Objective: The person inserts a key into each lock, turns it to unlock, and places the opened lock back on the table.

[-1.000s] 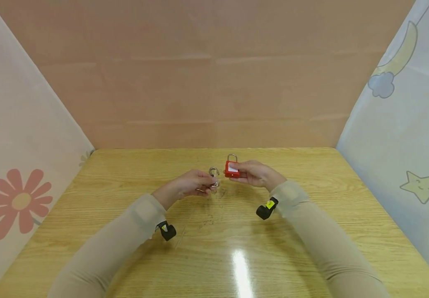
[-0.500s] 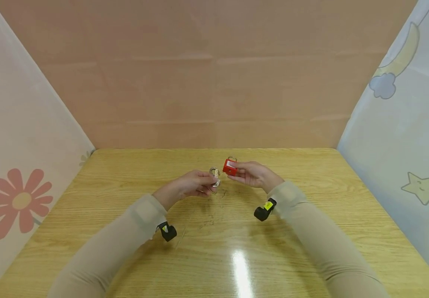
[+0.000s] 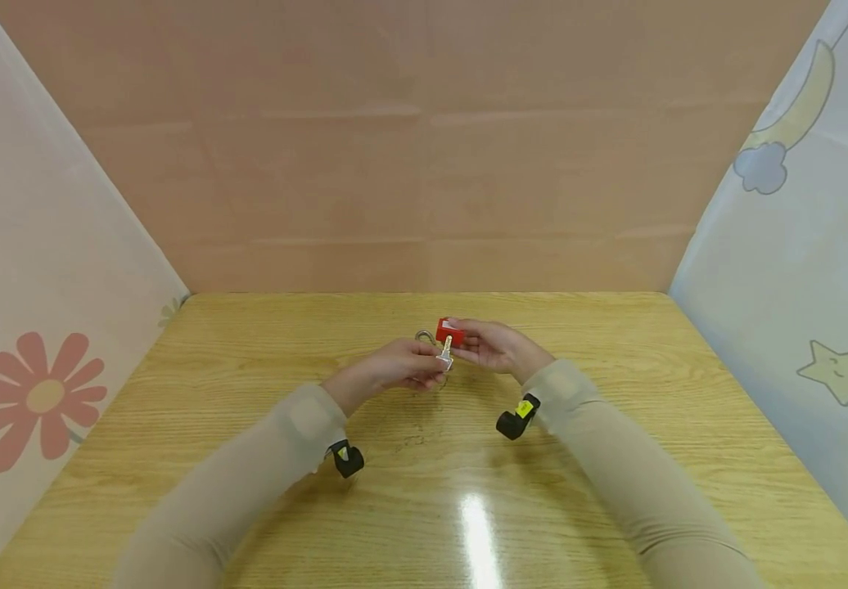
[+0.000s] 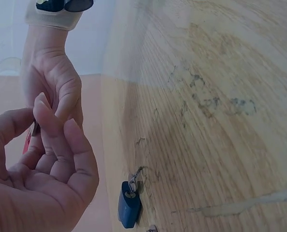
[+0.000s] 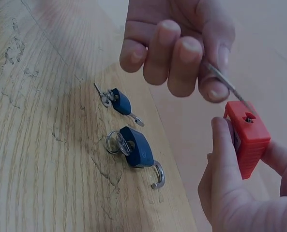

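My left hand (image 3: 417, 361) pinches a silver key (image 5: 228, 83) between thumb and finger. The key points at a red padlock (image 5: 249, 140) with a white label. My right hand (image 3: 496, 347) grips this padlock by its sides, the end with the keyhole turned toward the key. In the right wrist view the key's tip lies close to the keyhole; whether it touches I cannot tell. The red padlock's shackle is hidden. In the left wrist view only a red sliver of it shows behind the fingers.
Below the hands, two blue padlocks lie on the wooden table (image 3: 409, 507), one nearer (image 5: 138, 147) and one smaller blue padlock (image 5: 121, 101). Both have open shackles and keys on rings at their keyholes. Dark scuff marks (image 4: 206, 99) run over the tabletop.
My left hand has moved right with the key, which now points up at the red padlock. My right hand has shifted slightly left and tipped the padlock, turning its keyhole end toward the key.
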Tool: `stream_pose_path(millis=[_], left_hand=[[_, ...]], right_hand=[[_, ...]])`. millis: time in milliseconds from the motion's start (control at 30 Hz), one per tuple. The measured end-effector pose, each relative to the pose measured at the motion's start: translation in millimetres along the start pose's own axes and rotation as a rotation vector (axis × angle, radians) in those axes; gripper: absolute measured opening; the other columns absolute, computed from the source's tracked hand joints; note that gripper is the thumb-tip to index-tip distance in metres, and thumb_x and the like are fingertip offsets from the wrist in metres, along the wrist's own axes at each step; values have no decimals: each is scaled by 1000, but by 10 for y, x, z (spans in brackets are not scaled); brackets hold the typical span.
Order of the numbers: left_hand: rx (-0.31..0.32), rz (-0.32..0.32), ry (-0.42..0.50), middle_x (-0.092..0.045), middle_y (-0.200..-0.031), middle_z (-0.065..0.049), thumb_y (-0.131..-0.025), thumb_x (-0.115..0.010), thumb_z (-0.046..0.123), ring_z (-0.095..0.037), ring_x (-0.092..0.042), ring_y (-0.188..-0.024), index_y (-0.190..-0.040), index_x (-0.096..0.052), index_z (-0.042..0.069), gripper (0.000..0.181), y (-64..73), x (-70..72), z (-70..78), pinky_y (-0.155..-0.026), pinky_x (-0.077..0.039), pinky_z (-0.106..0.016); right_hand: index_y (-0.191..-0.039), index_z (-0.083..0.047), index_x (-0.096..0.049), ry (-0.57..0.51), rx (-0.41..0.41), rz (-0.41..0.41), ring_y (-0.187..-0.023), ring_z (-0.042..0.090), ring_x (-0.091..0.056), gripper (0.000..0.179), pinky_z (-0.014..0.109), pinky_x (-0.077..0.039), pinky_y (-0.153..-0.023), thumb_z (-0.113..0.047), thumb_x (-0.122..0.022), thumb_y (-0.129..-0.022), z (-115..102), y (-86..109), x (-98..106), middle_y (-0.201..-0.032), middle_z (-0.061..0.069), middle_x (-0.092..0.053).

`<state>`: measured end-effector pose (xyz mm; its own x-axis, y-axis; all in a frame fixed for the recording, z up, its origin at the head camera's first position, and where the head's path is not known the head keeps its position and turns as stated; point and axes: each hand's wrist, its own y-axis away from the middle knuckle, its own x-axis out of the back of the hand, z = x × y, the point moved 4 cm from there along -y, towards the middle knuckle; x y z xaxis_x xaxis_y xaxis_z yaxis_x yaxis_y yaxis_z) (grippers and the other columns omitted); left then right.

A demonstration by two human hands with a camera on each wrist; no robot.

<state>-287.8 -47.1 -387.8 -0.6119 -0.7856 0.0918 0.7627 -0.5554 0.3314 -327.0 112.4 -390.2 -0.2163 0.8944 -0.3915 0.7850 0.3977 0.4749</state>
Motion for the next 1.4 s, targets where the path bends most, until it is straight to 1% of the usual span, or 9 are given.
stream_pose_path(millis=[200,400,567,667,733,867,1100,1200,1400], left_hand=[[27,49,12,-65,-79,1,-100,-54,16,-6,-57,-63,-109,-62,-3,22,-34,-16,-21,-75,-53,-31],[42,67,45,-64,-79,1,-100,-53,17,-7,-56,-63,-113,-61,-4,26,-42,-46,-40,-74,-52,-30],[46,88,56,-64,-79,0,-100,-53,18,-7,-56,-61,-113,-61,-1,24,-45,-51,-47,-81,-53,-36],[49,109,75,-64,-80,0,-100,-54,18,-6,-56,-60,-112,-61,-1,23,-43,-53,-47,-81,-53,-36],[49,127,88,-64,-80,-1,-100,-54,18,-6,-56,-60,-109,-61,0,21,-41,-52,-50,-79,-53,-34],[52,148,142,-65,-81,-2,-100,-54,16,-5,-55,-60,-105,-61,0,18,-31,-61,-55,-72,-51,-29],[63,149,278,-64,-76,1,-100,-54,17,-2,-51,-56,-110,-60,-4,24,-10,-102,-27,-62,-49,-20],[69,170,316,-64,-75,2,-99,-56,18,-2,-49,-55,-108,-62,-3,23,1,-119,-4,-61,-48,-20],[72,209,390,-65,-75,1,-99,-56,16,-2,-50,-53,-116,-61,-7,29,10,-140,32,-63,-49,-20]], right_hand=[[-115,-2,-50,5,-1,5,-80,14,-67,21,20,-56,-74,-16,-52,-100,8,4,-15,-91,6,-67],[-115,-2,-51,3,-8,2,-78,13,-68,21,21,-55,-81,-17,-53,-100,7,8,-2,-89,6,-68],[-113,-3,-51,-17,-11,-12,-78,14,-68,17,20,-56,-74,-16,-51,-101,3,14,2,-89,6,-68],[-113,-2,-51,-23,-7,-20,-79,14,-68,18,20,-56,-73,-15,-51,-101,-6,12,10,-89,6,-68],[-114,-2,-51,-26,-5,-21,-79,14,-68,19,20,-56,-74,-15,-51,-101,-12,10,16,-90,6,-68],[-115,-3,-51,-14,-2,-16,-80,14,-68,20,20,-56,-74,-16,-52,-101,-17,3,24,-91,5,-67],[-117,-1,-51,21,42,-17,-79,14,-69,22,21,-56,-76,-16,-52,-101,-43,-11,31,-89,5,-70],[-119,0,-50,27,57,-9,-79,14,-70,24,22,-56,-76,-15,-53,-100,-51,-10,32,-88,6,-70],[-122,1,-50,32,81,2,-77,13,-70,27,22,-57,-74,-14,-53,-100,-61,3,25,-86,5,-71]])
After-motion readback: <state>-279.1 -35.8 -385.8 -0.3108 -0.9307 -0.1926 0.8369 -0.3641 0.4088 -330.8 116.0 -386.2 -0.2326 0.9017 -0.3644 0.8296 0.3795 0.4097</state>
